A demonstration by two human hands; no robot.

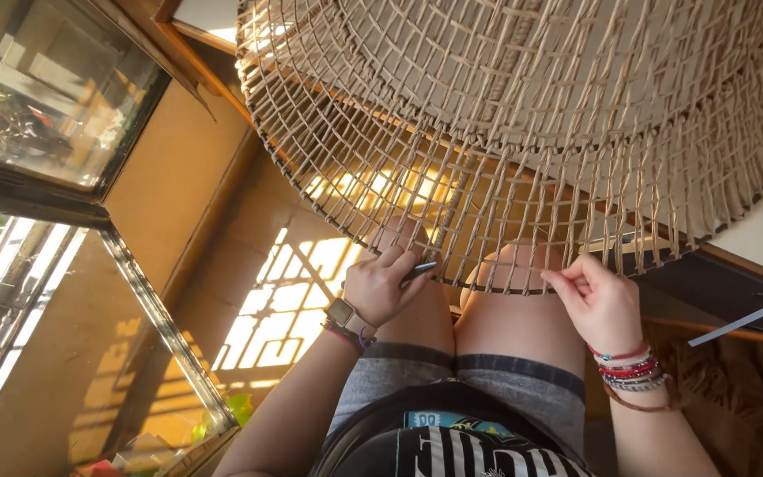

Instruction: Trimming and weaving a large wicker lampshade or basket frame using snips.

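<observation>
A sunlit tiled floor (pixel 275 309) is seen below, crossed by the shadow of a window grille, with a glass-fronted cabinet (pixel 46 97) at the left and wooden trim beside it. A large round woven shade (pixel 523 115) of pale cord on a dark wire frame is spread across the upper part of the view, and much of the table edge and floor behind it is hidden by its open mesh. Its lower rim hangs just above the bare knees (pixel 505 300) of a seated person in grey shorts.

The left hand (pixel 377 287) is closed around a slim dark tool (pixel 419 272), which is pointed toward the rim of the weave; a watch (pixel 342 314) is worn at that wrist. The right hand (pixel 598 300) is held at the rim, its fingertips pinched on a strand of cord (pixel 547 276); several beaded bracelets (pixel 633 367) are worn at that wrist. A pale flat strip (pixel 744 320) juts out at the right, above a brown fringed cloth (pixel 735 397). Green leaves (pixel 231 411) are seen near the bottom of the floor.
</observation>
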